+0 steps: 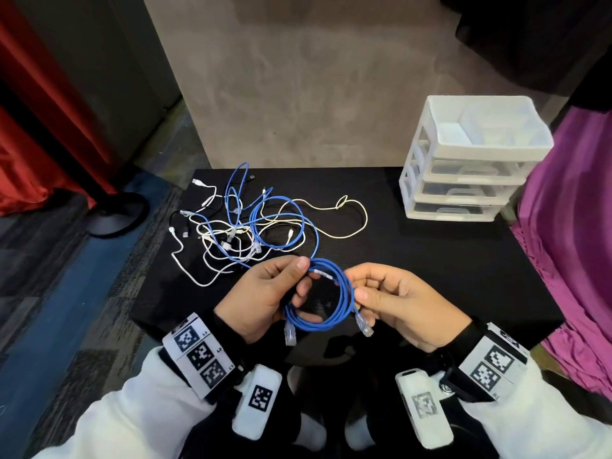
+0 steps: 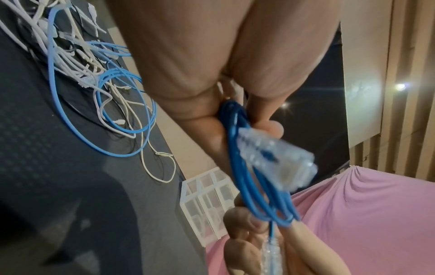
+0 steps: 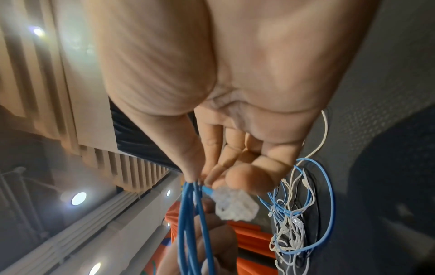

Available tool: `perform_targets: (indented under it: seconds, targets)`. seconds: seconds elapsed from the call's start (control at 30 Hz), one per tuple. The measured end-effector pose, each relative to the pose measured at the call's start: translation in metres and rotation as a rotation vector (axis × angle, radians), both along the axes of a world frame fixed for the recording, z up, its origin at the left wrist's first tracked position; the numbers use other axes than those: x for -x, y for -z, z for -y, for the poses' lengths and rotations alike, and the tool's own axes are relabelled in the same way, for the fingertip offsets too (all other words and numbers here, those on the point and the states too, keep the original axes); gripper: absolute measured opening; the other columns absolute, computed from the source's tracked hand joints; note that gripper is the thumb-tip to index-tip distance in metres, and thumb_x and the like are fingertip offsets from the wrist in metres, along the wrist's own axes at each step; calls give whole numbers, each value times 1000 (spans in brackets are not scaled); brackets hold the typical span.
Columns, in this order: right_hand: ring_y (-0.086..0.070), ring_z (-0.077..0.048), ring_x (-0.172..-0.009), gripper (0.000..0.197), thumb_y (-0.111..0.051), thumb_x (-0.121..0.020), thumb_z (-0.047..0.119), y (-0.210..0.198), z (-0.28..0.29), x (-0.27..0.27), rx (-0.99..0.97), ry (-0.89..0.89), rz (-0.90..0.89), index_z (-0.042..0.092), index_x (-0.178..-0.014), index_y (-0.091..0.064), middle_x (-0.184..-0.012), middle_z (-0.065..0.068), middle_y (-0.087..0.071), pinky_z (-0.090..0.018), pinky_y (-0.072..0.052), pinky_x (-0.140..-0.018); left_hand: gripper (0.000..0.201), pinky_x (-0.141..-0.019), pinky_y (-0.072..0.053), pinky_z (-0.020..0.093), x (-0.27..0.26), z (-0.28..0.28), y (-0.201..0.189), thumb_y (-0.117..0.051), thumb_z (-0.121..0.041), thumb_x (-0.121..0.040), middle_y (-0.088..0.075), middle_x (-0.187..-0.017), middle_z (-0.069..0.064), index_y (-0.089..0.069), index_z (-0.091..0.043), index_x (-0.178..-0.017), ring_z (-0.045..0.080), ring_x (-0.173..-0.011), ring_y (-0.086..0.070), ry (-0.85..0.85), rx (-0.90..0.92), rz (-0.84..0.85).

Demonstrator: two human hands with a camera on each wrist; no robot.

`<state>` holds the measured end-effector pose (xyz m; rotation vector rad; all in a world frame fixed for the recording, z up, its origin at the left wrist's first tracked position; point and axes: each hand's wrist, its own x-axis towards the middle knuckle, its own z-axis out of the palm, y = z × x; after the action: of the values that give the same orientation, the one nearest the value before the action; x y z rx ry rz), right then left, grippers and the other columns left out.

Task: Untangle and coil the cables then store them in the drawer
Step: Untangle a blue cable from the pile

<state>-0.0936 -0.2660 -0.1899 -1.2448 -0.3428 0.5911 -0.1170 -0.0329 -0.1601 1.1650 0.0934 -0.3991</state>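
A dark blue network cable (image 1: 342, 293) is wound into a small coil held above the near edge of the black table (image 1: 430, 260). My left hand (image 1: 281, 289) grips the coil's left side (image 2: 237, 141), thumb on top. My right hand (image 1: 371, 293) pinches the coil's right side (image 3: 190, 204). Two clear plugs (image 1: 290, 333) (image 1: 364, 324) hang from the coil. Behind it lies a tangle of white, black and light blue cables (image 1: 238, 226). A white plastic drawer unit (image 1: 470, 160) stands at the table's back right, its drawers closed.
A cream cable with a knot (image 1: 344, 207) trails right from the tangle. Purple cloth (image 1: 569, 243) hangs to the right of the table. A red curtain (image 1: 39, 127) and a black stand base (image 1: 116, 210) are on the floor at left.
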Motion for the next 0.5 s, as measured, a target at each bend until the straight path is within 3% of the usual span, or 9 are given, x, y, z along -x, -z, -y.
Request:
perform_targets:
  seconds: [0.17,0.23,0.27,0.33,0.4,0.5]
  targets:
    - [-51,-11,-58,32,-67,-91,4,1,-2,2,83,-65,-2,-11,-118,-63,-83,-4,-66,-24,-43,-57,21,-63,-60,49,-1,0,6,-60,-25,-96,-49,-69,3,-64,-5,-94,9,-56,-41,-52,13,47]
    - [-51,-10,-56,26,-68,-88,5,2,-6,2,128,-21,-23,-12,-107,-65,-80,-11,-62,-22,-42,-53,21,-60,-54,35,-1,1,9,-61,-27,-98,-49,-67,2,-64,-8,-90,8,-53,-39,-42,-22,100]
    - [-51,-12,-56,20,-68,-87,4,1,-8,2,133,23,-53,-9,-102,-67,-78,-15,-60,-22,-43,-52,22,-52,-46,25,-1,2,9,-60,-28,-98,-48,-66,2,-63,-10,-86,8,-50,-36,-38,-60,135]
    - [-51,-17,-57,10,-67,-91,2,1,-11,0,108,122,-150,-4,-99,-68,-78,-20,-57,-23,-45,-50,29,-45,-28,15,-1,3,10,-59,-27,-100,-45,-62,2,-62,-1,-90,7,-45,-31,-42,-146,174]
    - [-51,-18,-57,9,-60,-98,-3,-1,-12,-3,79,190,-238,-6,-104,-67,-76,-19,-55,-24,-47,-49,39,-44,-27,15,-1,5,11,-59,-29,-97,-45,-61,4,-60,9,-96,8,-43,-30,-40,-224,184]
    - [-48,-14,-53,12,-56,-99,-3,-6,-11,-7,46,266,-323,-5,-105,-67,-72,-14,-52,-22,-44,-45,32,-43,-28,17,-2,6,12,-60,-31,-94,-48,-61,7,-64,1,-94,11,-43,-32,-13,-318,237]
